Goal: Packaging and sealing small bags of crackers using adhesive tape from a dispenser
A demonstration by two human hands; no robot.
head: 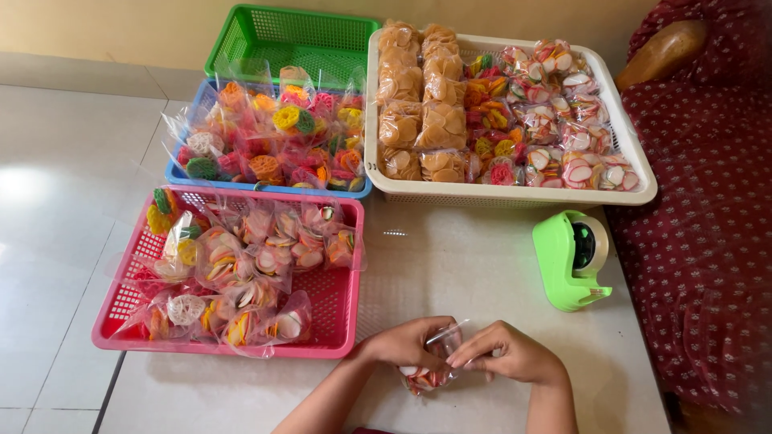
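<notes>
Both of my hands hold one small clear plastic bag of red-and-white crackers [426, 378] low over the pale floor, near the bottom edge of the view. My left hand [402, 344] wraps the bag from the left. My right hand [515, 354] pinches the bag's top from the right. The bag's clear neck sticks up between my fingers. A green tape dispenser [569, 259] stands on the floor just beyond my right hand.
A pink basket [342, 317] with several cracker bags lies to the left. Behind it are a blue basket [181, 173] of colourful bags and a green basket [273, 40]. A cream basket [515, 195] holds rows of bags. A dark red patterned sofa [708, 241] fills the right.
</notes>
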